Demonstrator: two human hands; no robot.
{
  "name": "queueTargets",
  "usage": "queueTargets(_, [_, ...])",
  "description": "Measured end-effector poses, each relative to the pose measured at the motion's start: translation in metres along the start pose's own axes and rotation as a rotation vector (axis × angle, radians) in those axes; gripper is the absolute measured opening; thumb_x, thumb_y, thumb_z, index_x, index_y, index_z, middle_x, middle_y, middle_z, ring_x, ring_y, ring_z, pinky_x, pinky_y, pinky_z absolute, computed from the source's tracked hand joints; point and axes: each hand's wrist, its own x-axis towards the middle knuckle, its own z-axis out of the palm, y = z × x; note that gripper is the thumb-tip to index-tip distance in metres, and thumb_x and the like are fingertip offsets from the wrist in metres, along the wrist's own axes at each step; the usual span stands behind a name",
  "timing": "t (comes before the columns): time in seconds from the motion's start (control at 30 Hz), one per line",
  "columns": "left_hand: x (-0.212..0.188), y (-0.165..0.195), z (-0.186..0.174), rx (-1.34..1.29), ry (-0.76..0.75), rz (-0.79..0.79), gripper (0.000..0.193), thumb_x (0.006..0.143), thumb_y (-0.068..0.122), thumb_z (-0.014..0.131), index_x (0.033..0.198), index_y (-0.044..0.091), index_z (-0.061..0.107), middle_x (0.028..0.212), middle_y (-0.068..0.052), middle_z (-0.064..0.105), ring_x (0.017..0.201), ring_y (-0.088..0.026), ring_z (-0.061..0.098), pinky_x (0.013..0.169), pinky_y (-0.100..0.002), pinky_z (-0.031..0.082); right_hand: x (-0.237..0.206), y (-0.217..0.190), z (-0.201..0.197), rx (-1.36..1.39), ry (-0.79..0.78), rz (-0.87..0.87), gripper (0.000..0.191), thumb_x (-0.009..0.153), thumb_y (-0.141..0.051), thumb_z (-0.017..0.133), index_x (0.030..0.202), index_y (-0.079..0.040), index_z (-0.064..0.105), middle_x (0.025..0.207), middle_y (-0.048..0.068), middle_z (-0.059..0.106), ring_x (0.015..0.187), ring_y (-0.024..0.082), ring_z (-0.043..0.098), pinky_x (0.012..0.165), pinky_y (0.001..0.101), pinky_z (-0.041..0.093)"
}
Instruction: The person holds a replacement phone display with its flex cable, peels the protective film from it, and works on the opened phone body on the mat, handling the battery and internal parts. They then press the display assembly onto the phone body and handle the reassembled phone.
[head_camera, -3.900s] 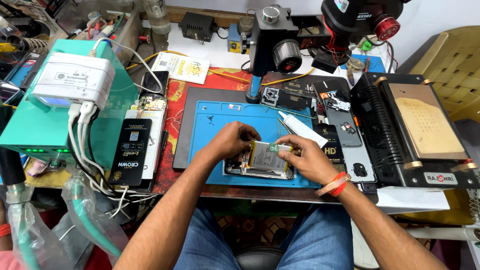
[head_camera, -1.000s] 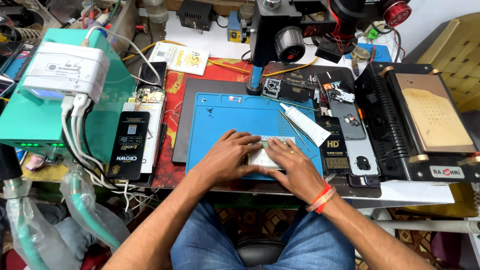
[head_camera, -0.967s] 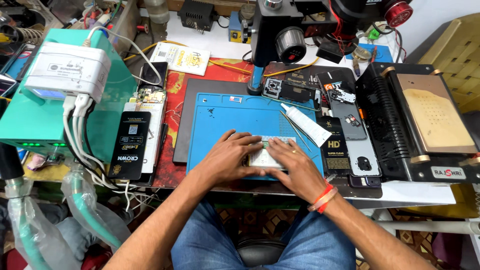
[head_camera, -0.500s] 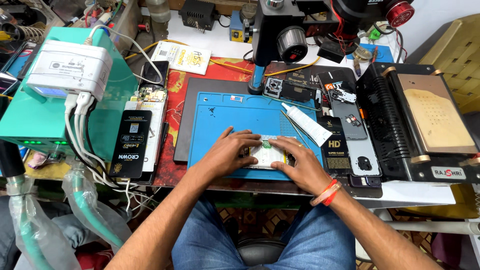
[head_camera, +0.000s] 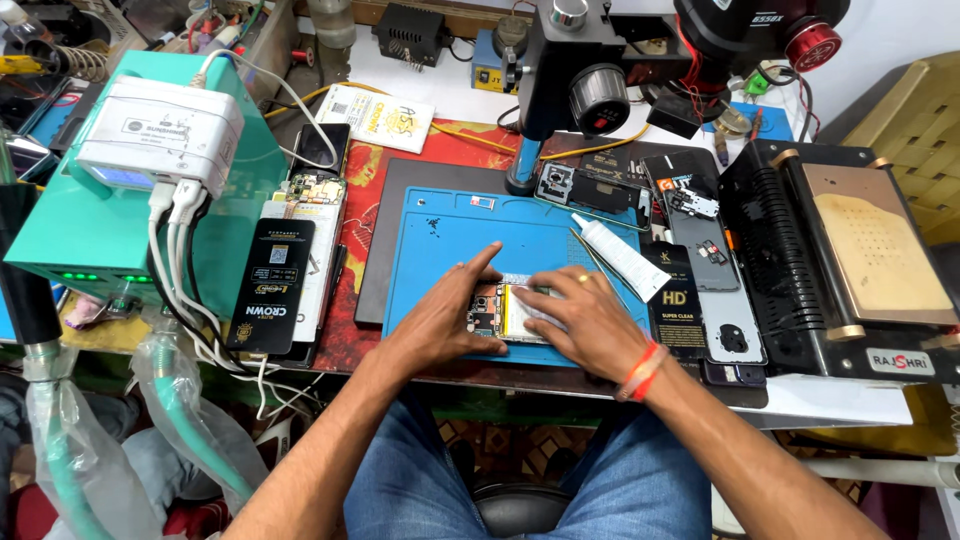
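Opened phone (head_camera: 505, 312) lies flat on the blue mat (head_camera: 440, 240), near its front edge. Back cover off: dark circuit board at the left end, pale silvery rectangle filling the rest.

Left hand (head_camera: 440, 320) spread flat, palm down, fingers loosely open, pinning the phone's left end; index finger stretched forward over the mat. Right hand (head_camera: 580, 325) also flat and open, fingers laid across the pale panel; a ring on one finger, orange-red bands at the wrist. Neither hand is curled round anything; both press on the phone.

Mat: matt, rubbery, rectangular, with small moulded recesses along its far edge. It sits on a larger dark grey pad (head_camera: 385, 215), itself on a red printed sheet.

White glue tube (head_camera: 620, 257), slim, lies slantwise at the mat's right edge. Just beyond, a glossy black packet (head_camera: 675, 305) and grey phone backs.

Far right: black heater plate (head_camera: 850, 260), ribbed side, brass-coloured flat top. Left: teal box (head_camera: 95, 235) with green lights, a white charger (head_camera: 160, 135) on it trailing white cables. Microscope (head_camera: 570, 80), black, stands behind the mat on a blue post.

Worktop (head_camera: 820, 405) crowded; pale front edge. Clear-wrapped green hose (head_camera: 175, 420) hangs lower left.
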Motion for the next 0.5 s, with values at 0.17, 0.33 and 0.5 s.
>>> queueTargets(0.17, [-0.003,-0.002,0.0,-0.045,0.013,-0.013,0.128,0.059,0.022,0.098,0.161,0.012,0.021,0.133,-0.016,0.063,0.123,-0.033,0.059,0.107,-0.044,0.048,0.017,-0.001,0.006,-0.032,-0.018,-0.048,0.031,0.09,-0.02,0.07,0.121,-0.02,0.075,0.12,0.007,0.068,0.108,0.029,0.06,0.093,0.0441,0.047])
queueTargets(0.33, [-0.004,-0.002,-0.002,-0.063,0.018,0.0,0.126,0.06,0.02,0.097,0.161,0.012,0.023,0.133,-0.015,0.065,0.122,-0.034,0.059,0.107,-0.044,0.048,0.02,-0.004,0.008,-0.081,-0.044,-0.037,0.034,0.088,-0.016,0.07,0.121,-0.021,0.076,0.119,0.007,0.068,0.106,0.029,0.06,0.091,0.0434,0.048])
queueTargets(0.5, [-0.003,-0.002,-0.002,-0.05,0.021,0.001,0.126,0.059,0.021,0.097,0.161,0.012,0.023,0.132,-0.015,0.065,0.123,-0.034,0.058,0.106,-0.045,0.047,0.021,-0.007,0.01,-0.106,-0.026,-0.037,0.033,0.085,-0.017,0.072,0.118,-0.019,0.077,0.114,0.007,0.068,0.106,0.029,0.061,0.091,0.0435,0.048])
